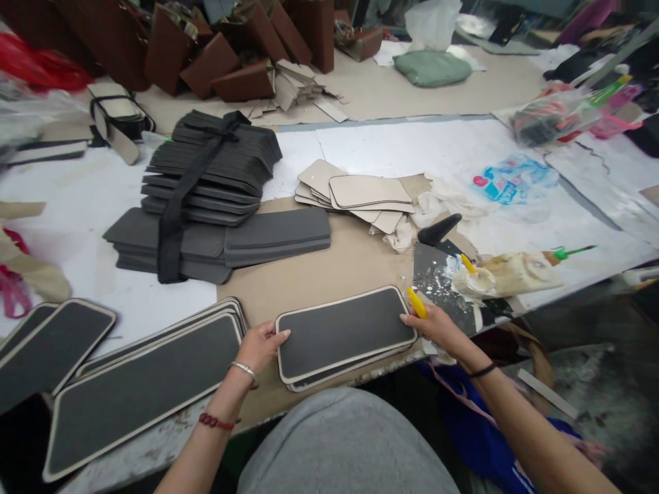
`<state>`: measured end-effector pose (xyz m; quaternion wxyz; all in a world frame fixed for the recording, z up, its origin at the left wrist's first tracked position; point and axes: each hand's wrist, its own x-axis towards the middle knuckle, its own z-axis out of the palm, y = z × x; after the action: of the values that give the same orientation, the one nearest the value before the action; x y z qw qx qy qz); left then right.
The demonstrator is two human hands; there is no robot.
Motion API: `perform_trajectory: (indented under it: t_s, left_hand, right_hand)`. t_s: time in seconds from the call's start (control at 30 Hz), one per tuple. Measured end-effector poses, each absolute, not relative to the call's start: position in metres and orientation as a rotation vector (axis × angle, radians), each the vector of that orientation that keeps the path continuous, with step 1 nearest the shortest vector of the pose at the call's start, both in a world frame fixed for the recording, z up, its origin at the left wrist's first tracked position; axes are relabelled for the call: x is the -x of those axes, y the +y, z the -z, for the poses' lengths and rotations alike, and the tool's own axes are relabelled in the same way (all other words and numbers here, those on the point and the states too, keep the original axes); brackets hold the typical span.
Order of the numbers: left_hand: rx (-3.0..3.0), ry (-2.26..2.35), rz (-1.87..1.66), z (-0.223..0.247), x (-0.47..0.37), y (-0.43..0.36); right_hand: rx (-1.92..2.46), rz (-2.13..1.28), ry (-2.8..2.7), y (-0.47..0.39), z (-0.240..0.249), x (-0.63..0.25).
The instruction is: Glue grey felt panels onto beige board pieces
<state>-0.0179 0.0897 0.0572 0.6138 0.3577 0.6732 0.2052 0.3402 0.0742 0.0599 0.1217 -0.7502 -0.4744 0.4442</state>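
A dark grey rounded panel with a beige border [344, 333] lies at the table's front edge, on top of at least one similar panel. My left hand [261, 346] grips its left edge between thumb and fingers. At the right end, my right hand [435, 326] pinches the panel's edge and also holds a thin yellow tool [417, 303], whose working end is hidden. Close to that hand lies a dark board smeared with white paste [437, 274]. A larger bordered panel [149, 384] rests on others to the left of my left hand.
Behind are a strap-tied stack of black pieces [206, 171], grey pieces [278, 233] and beige pieces [371, 192]. At right, a glue bottle [530, 269] lies on its side near a black-handled tool [439, 230]. Brown box-like pieces [241, 48] stand at the back.
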Motion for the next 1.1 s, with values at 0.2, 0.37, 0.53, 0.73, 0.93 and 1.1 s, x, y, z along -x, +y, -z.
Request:
perform_trajectory:
  t_s: [0.2, 0.37, 0.53, 0.73, 0.93, 1.1]
  left_hand:
    - [-0.816, 1.522, -0.496, -0.032, 0.016, 0.073]
    - [-1.215, 1.720, -0.289, -0.031, 0.019, 0.069]
    - [-1.568, 1.968, -0.114, -0.039, 0.029, 0.097]
    - [-1.784, 2.229, -0.426, -0.026, 0.044, 0.187]
    - [-2.139, 2.203, -0.201, -0.019, 0.059, 0.235]
    - [-2.257, 2.160, -0.064, -0.013, 0.064, 0.236]
  right_hand:
    - [2.219, -1.255, -1.458, 0.062, -0.042, -0.339]
    - [2.502, -0.991, -1.804, 0.066, -0.041, -0.349]
    - [2.534, -0.734, -2.062, 0.107, -0.063, -0.341]
    - [2.290, -0.736, -2.229, 0.208, -0.076, -0.265]
    - [2.355, -0.450, -2.201, 0.279, -0.064, -0.223]
    - [2.429, -0.041, -2.166, 0.315, -0.064, -0.241]
